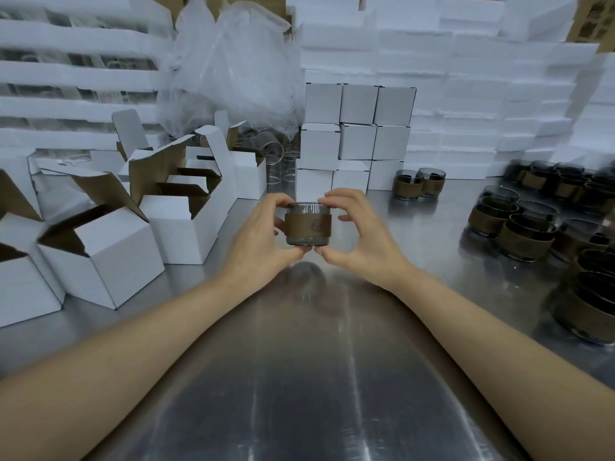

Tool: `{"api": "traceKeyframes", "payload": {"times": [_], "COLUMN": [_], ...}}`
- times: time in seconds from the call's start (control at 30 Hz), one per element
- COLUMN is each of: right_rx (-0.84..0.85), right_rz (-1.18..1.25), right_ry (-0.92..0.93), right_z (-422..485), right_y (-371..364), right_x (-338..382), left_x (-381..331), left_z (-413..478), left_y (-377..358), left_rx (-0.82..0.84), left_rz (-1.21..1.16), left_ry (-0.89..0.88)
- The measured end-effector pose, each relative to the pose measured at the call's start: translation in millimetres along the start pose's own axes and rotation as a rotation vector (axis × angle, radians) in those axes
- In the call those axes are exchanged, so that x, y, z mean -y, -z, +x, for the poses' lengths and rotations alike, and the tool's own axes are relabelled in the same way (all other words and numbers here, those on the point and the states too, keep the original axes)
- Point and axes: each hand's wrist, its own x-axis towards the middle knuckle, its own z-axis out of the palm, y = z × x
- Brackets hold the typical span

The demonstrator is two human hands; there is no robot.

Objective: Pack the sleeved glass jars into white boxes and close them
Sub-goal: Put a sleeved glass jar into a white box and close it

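sleeved jar (pixel 301 239) held over worktop (pixel 299 377), left hand (pixel 259 234) and right hand (pixel 361 234) pinching rim and base, fingers (pixel 337 195) curled, round sleeve emblem (pixel 316 224) unreadable

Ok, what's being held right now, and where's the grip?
One sleeved glass jar, held by both hands: the left hand and right hand each pinch it, fingers on the top rim, thumb under the base.
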Motion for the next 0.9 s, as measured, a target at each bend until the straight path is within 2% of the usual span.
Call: {"api": "traceKeyframes", "payload": {"times": [0.23, 0.57, 0.9], "right_rx": [-0.017, 0.023, 0.021], "right_rz": [-0.064, -0.058, -0.105], "right_ry": [-0.092, -0.114, 0.002], "right_z": [0.9, 1.7, 2.3], "right_y": [2.1, 1.3, -0.7], "right_x": [-6.9, -7.1, 0.3], "left_x": [-6.1, -8.0, -10.1], "left_z": [-1.1, -1.5, -3.7], "left_y": [3.3, 4.3, 5.0], "left_rx": [-0.080, -0.078, -0.092], "left_rz": [0.059, 0.081, 0.141], "left_ry": [-0.098, -0.078, -0.154]}}
